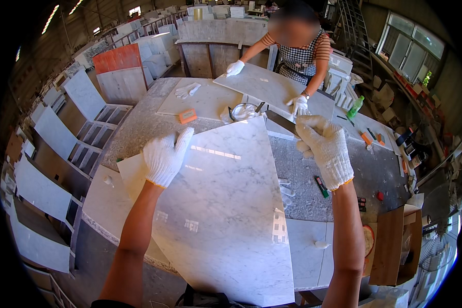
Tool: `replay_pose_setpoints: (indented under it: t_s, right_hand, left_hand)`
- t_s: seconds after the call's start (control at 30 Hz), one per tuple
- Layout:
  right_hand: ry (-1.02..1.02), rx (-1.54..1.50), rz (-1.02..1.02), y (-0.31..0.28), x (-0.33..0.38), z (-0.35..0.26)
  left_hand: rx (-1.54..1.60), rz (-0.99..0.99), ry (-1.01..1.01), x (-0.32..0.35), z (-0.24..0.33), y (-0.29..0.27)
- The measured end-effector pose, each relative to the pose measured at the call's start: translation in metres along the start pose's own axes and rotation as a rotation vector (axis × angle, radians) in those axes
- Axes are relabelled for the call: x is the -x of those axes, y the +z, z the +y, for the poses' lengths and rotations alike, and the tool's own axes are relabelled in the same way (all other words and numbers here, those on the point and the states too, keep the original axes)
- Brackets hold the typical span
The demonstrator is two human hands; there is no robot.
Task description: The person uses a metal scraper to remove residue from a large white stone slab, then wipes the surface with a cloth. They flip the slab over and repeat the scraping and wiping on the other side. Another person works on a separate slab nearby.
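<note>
Our L hand was by the L edge of a shiny white slab; we couldn't tell if it gripped. The slab was over the table in front of us, w/ a round dish nr its far end. Our R hand gripped a dark blade.

A glossy, grey-veined white slab lies face up.

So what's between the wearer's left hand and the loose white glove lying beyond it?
The head view shows an orange block lying between the wearer's left hand and that loose glove.
</note>
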State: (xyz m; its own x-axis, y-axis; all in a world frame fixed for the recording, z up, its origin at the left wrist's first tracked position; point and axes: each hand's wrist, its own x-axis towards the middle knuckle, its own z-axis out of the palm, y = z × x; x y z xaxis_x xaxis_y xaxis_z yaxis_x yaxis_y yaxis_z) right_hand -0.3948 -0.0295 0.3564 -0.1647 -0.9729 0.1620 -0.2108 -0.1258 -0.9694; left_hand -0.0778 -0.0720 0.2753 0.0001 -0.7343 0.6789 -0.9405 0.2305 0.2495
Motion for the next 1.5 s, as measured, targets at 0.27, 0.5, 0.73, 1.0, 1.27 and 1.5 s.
replay_pose_setpoints:
  t_s: [0.27, 0.5, 0.73, 1.0, 1.27, 1.5]
  right_hand:
    - [-0.044, 0.02, 0.005, 0.0, -0.001, 0.001]
    - [-0.069, -0.014, -0.011, 0.0, -0.003, 0.002]
    - [-0.085, 0.048, -0.007, 0.001, -0.003, -0.001]
    - [-0.115, 0.106, -0.011, 0.001, -0.001, -0.005]
    - [-0.179, 0.13, -0.015, 0.0, -0.001, -0.002]
    - [-0.217, 0.1, 0.109, -0.002, 0.009, -0.002]
  left_hand:
    - [-0.015, -0.001, -0.011, -0.001, 0.001, -0.001]
    - [-0.013, -0.016, -0.027, -0.001, 0.002, -0.002]
    - [0.007, -0.037, -0.024, 0.0, 0.002, -0.003]
    - [0.0, -0.035, -0.035, 0.0, 0.001, -0.002]
    - [-0.007, -0.038, -0.03, 0.0, 0.004, -0.004]
    - [-0.019, -0.032, -0.033, 0.0, 0.004, -0.006]
